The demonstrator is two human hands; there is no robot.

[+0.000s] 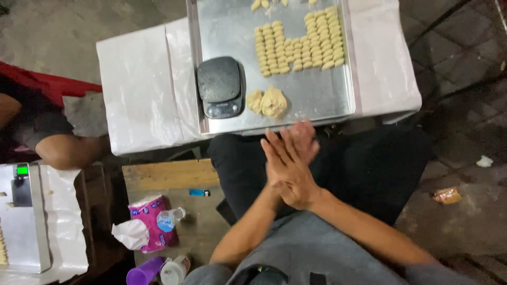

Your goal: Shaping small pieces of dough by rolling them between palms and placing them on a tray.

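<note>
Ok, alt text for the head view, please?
Seen from above, a person presses the left hand and right hand flat together over their lap. Ahead, a metal tray holds rows of small dough pieces, a dough lump and a black scale.

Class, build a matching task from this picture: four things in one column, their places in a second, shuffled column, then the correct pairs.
Things:
1. black scale
2. dough lump
3. shaped dough pieces
4. pink tissue pack

Places:
A. in rows at the tray's far end
B. on the wooden board, lower left
C. at the tray's near left corner
D. on the tray, just right of the scale

Pairs: 1-C, 2-D, 3-A, 4-B
</note>
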